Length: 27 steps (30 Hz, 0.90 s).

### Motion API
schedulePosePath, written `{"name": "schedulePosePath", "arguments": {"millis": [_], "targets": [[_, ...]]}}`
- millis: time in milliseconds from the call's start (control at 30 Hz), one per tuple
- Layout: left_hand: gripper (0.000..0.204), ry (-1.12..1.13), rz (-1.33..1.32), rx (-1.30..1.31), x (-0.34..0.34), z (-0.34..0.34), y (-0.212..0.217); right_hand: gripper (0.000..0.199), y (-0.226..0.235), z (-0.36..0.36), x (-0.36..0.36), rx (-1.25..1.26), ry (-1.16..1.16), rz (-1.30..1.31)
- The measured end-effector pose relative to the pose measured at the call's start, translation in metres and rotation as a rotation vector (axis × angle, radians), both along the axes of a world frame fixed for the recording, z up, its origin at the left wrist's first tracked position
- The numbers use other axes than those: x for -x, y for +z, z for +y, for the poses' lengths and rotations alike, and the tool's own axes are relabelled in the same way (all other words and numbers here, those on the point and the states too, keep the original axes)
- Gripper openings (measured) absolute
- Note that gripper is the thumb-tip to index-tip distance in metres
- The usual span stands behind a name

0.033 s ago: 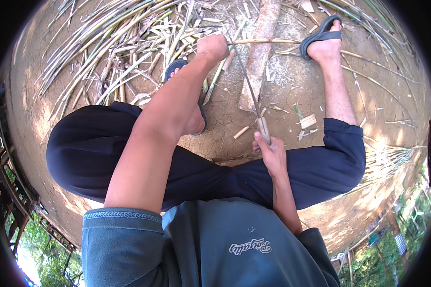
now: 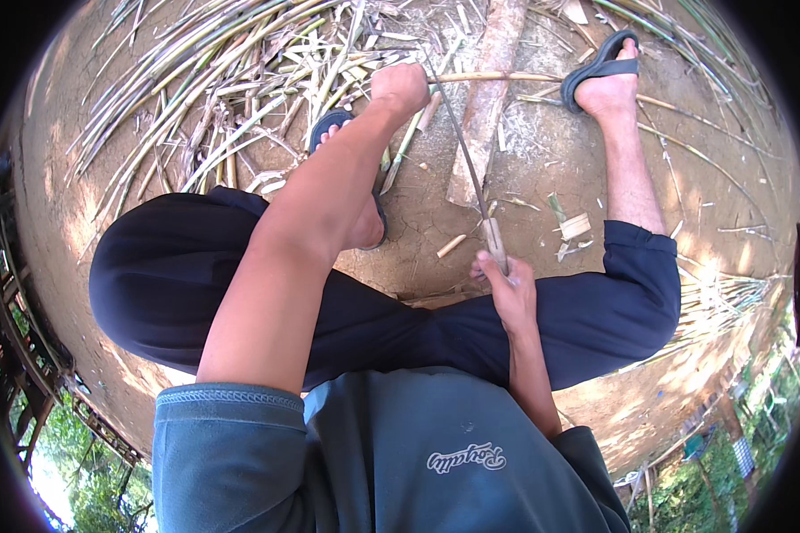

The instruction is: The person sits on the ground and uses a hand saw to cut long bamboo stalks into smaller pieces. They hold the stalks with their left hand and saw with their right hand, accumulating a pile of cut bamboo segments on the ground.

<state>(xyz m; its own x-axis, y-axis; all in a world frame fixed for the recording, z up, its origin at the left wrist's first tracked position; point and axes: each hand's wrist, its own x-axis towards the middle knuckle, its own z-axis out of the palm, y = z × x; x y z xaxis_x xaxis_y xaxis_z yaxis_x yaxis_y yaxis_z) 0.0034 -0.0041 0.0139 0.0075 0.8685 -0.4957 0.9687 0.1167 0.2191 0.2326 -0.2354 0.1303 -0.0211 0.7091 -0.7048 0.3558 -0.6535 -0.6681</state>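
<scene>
My left hand [image 2: 400, 86] is closed in a fist round one end of a thin, pale cane stalk [image 2: 480, 77]. The stalk runs to the right across a wooden plank [image 2: 489, 115] towards my right foot. A long, narrow-bladed knife [image 2: 468, 160] has its wooden handle in my right hand [image 2: 513, 284], which is closed near my lap. The blade slants up and away to the left and crosses the stalk just right of my left fist. Whether the edge touches the stalk I cannot tell.
Long stalks [image 2: 213, 53] lie heaped at the far left, with split scraps [image 2: 329, 80] beside them. My sandalled right foot [image 2: 600, 80] rests near the plank, and more cane [image 2: 720, 306] lies beyond my right knee. Chips [image 2: 574, 226] dot the dirt floor.
</scene>
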Motion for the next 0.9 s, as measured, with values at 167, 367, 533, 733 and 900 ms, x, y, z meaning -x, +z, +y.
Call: {"name": "schedulePosePath", "arguments": {"millis": [167, 367, 533, 733, 900], "targets": [[0.028, 0.049, -0.015, -0.112, -0.003, -0.010, -0.008, 0.021, 0.038, -0.006, 0.000, -0.160, -0.031, 0.160], [0.029, 0.129, -0.004, -0.077, -0.006, -0.002, -0.009, 0.027, 0.039, 0.002, 0.017, -0.351, -0.006, 0.006], [0.031, 0.117, -0.025, -0.024, -0.004, -0.002, 0.003, 0.029, 0.048, 0.002, 0.014, -0.456, 0.010, -0.076], [0.030, 0.139, 0.013, -0.036, -0.003, 0.000, -0.007, 0.030, 0.055, 0.019, 0.009, -0.469, -0.016, -0.107], [0.030, 0.141, 0.050, 0.042, -0.015, -0.004, 0.004, 0.031, 0.072, 0.002, -0.002, -0.430, 0.007, -0.123]]}}
